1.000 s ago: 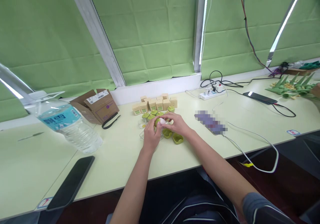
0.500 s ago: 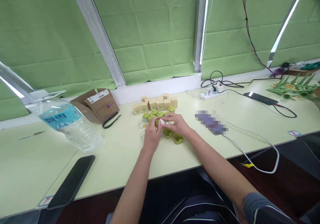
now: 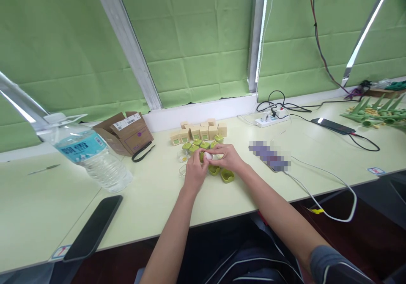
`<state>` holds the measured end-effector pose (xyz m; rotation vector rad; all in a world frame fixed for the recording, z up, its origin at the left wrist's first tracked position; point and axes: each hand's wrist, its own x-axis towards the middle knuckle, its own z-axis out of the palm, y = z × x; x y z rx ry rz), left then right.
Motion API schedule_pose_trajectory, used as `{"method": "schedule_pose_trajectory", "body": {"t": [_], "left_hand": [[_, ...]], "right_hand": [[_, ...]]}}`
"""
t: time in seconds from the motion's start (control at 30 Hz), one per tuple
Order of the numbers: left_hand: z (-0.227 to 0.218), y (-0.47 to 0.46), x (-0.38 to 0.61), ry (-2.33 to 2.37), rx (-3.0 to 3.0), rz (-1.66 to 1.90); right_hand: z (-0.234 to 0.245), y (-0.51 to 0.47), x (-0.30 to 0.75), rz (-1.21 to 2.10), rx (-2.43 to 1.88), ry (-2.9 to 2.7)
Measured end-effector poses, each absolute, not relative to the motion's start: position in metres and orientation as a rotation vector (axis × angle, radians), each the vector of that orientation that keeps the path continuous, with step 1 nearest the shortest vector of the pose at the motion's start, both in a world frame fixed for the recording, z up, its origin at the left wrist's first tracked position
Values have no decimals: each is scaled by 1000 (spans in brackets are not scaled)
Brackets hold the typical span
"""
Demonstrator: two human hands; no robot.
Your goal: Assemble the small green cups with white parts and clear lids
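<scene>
Fingers point(image 3: 207, 152) of both hands curled close together, tips meeting around a small whitish round piece point(image 3: 208, 156) pinched between them just above the desk point(image 3: 152, 199). Left hand point(image 3: 195, 172) coming in from below, thumb and forefinger closed on the near side of the piece; right hand point(image 3: 229, 157) reaching across from the right, fingers bent over its top and far side, likewise closed on it. Something green barely showing under the piece, between the fingertips; too small to tell what. Directly beneath and beside the hands, small green cases point(image 3: 227, 175) lying on the desk, two near the right wrist, more beyond the knuckles point(image 3: 194, 145). Behind those, a cluster of little tan boxes point(image 3: 199, 130) with green fronts, standing near the window ledge. A clear plastic scrap point(image 3: 183, 158) left of the left hand. Further left, an open cardboard box point(image 3: 127, 132) with a black strap point(image 3: 142, 153) at its foot, then a water bottle point(image 3: 89, 153) lying tilted, and a dark phone point(image 3: 94, 227) flat near the desk's front edge. To the right, a blurred purple item point(image 3: 269, 157) with a white cable point(image 3: 330, 182) trailing off the edge, a white power strip point(image 3: 269, 119), another phone point(image 3: 333, 125), and green cone-shaped parts point(image 3: 374, 112) at the far right.
</scene>
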<state>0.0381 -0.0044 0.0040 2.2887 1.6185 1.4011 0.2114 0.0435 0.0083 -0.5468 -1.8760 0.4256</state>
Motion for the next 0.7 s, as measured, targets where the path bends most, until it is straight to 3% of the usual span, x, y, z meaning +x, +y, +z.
{"method": "schedule_pose_trajectory", "body": {"t": [0.7], "left_hand": [[2,-1,34,1601,2237,1456]], "right_hand": [[5,47,210,565,-603,-1973]]}}
